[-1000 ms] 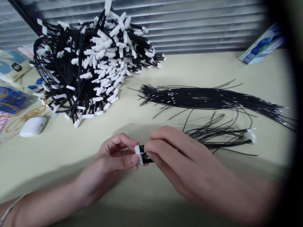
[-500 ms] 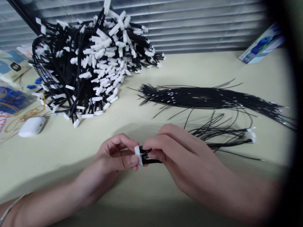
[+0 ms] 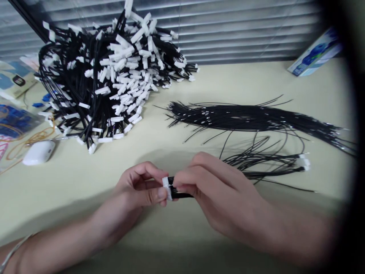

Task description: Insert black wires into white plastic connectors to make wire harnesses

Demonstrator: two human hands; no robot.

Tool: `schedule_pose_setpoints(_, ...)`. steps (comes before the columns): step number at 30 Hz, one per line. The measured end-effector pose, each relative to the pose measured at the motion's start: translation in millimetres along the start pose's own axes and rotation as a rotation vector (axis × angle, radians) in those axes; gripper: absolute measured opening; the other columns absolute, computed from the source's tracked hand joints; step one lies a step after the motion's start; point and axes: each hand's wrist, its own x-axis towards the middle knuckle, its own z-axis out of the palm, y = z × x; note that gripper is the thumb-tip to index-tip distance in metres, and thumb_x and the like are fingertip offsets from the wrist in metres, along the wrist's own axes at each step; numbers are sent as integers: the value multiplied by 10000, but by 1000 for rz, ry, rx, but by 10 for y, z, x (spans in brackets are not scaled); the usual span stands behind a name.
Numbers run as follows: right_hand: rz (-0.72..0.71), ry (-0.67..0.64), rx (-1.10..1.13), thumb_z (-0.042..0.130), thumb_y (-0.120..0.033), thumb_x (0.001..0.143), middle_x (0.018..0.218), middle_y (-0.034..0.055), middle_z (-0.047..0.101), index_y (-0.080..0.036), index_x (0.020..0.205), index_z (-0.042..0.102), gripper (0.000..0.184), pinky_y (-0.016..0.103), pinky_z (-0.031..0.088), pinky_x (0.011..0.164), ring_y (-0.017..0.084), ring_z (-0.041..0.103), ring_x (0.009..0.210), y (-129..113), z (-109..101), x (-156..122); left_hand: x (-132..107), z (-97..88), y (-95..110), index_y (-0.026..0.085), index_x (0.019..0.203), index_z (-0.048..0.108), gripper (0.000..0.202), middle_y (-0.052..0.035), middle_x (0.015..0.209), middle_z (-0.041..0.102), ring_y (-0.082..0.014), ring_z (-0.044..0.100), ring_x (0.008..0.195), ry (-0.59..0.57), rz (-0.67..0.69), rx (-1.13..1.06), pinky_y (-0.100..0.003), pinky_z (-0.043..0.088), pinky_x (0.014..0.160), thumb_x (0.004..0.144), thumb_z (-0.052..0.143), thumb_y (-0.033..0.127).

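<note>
Between thumb and fingers, my left hand (image 3: 142, 190) grips a white connector (image 3: 167, 187) with black wires leading out of its right side. Just to the right, my right hand (image 3: 216, 186) is closed in a pinch on a black wire, whose thin silvery tip shows against the connector's rear face. The rest of that wire is hidden by my fingers. Black wires (image 3: 256, 161) fan out beyond my right hand to a second white connector (image 3: 305, 162). One loose wire (image 3: 291, 186) trails to the lower right.
A bundle of loose black wires (image 3: 242, 118) lies behind my right hand. At the back left is a large heap of black cables with white connectors (image 3: 125, 64). A white earbud case (image 3: 39, 153), a plastic bag of blue parts (image 3: 17, 118) and a carton (image 3: 315, 55) also stand about.
My right hand has shifted slightly, and a wire's silvery tip now shows at the back of the connector. The far connector has moved a little; my left hand stays put.
</note>
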Motion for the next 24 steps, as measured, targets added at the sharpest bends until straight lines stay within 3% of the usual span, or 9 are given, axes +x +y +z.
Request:
schedule_pose_setpoints(2, 37, -50, -23, 404, 33, 806, 835, 31, 522, -132, 1007, 552, 299, 238, 385, 648, 131, 443, 767, 1, -24, 10, 1, 6, 8, 185, 808, 651, 155, 22, 673, 650, -74, 576, 625, 16, -3, 0, -160, 442, 620, 694, 743, 136)
schedule_pose_setpoints(8, -52, -113, -223, 434, 56, 768, 733, 51, 506, -89, 729, 591, 218, 305, 367, 627, 161, 432, 710, -27, -133, 98, -14, 14, 7, 200, 824, 654, 168, 39, 679, 643, -61, 567, 623, 51, -19, 8, -145, 421, 605, 693, 747, 151)
schedule_pose_setpoints(15, -96, -106, -270, 495, 0, 802, 771, 57, 543, -75, 821, 630, 155, 339, 387, 644, 183, 464, 751, -40, -180, 89, -5, 9, 14, 208, 834, 648, 180, 43, 676, 635, -59, 562, 632, 75, -32, 6, -142, 420, 613, 691, 749, 165)
schedule_pose_setpoints(24, -155, -138, -373, 506, -47, 823, 735, 36, 534, -110, 781, 642, 156, 345, 404, 657, 179, 480, 723, -60, -151, 85, -20, -10, 0, 210, 835, 651, 184, 45, 668, 629, -53, 565, 637, 73, -29, 4, -130, 417, 619, 687, 752, 169)
